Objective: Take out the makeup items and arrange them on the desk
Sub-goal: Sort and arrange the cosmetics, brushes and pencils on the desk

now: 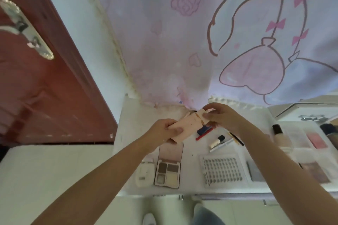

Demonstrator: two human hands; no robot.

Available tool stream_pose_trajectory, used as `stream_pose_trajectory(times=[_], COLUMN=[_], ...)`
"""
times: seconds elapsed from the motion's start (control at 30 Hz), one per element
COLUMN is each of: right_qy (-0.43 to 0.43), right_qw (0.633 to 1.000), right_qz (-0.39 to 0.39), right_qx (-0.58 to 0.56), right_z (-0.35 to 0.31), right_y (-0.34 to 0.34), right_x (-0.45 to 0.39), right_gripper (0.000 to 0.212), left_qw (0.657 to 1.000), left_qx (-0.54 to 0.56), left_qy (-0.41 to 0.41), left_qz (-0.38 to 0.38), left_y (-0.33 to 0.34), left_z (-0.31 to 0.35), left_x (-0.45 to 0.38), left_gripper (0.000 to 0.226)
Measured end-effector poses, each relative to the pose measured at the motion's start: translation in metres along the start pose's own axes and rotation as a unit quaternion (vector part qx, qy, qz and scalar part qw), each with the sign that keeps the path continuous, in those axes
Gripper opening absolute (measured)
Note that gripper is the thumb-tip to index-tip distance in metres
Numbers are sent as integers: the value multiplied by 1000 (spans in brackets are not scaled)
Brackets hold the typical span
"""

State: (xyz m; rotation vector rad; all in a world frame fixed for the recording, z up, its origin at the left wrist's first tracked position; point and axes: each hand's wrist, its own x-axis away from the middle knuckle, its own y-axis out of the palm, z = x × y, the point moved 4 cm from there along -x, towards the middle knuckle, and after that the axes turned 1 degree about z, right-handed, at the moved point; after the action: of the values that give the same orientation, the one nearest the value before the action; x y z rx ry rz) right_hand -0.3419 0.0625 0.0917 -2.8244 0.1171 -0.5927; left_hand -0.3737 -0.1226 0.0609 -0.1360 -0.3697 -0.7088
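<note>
Gripping a pink case [186, 126] in left hand [162, 130] and right hand [222, 116] above the desk's [192, 151] back edge, probably opening it next.

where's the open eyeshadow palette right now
In the head view, the eyeshadow palette lies open near the desk's front edge, between a white compact and the lash tray.

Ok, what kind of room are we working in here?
Probably a bedroom or dorm room: a white desk by a reddish door, a pink cartoon-print curtain hanging behind it, and makeup laid out, such as an open eyeshadow palette.
</note>
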Motion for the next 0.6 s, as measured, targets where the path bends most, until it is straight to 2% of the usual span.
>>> stream_pose_trajectory(times=[0.1,0.17,0.3,0.43,0.6], right_qy=[28,31,27,-9,-70], right_qw=[998,994,967,944,905], right_qz=[-46,-86,-169,-231,-286], right_qx=[24,65,186,236,308], right_z=[28,46,84,119,131], right_y=[11,18,33,45,61], right_x=[-12,-23,-42,-42,-38], right_gripper=[14,14,11,21,26], left_qw=[998,994,971,919,846], left_qx=[31,58,151,200,236], left_qy=[-59,-90,-124,-169,-187], left_qz=[10,24,138,294,440], left_y=[11,22,51,96,138], left_z=[-36,-59,-101,-142,-164], left_x=[6,10,26,44,54], left_gripper=[23,21,19,14,15])
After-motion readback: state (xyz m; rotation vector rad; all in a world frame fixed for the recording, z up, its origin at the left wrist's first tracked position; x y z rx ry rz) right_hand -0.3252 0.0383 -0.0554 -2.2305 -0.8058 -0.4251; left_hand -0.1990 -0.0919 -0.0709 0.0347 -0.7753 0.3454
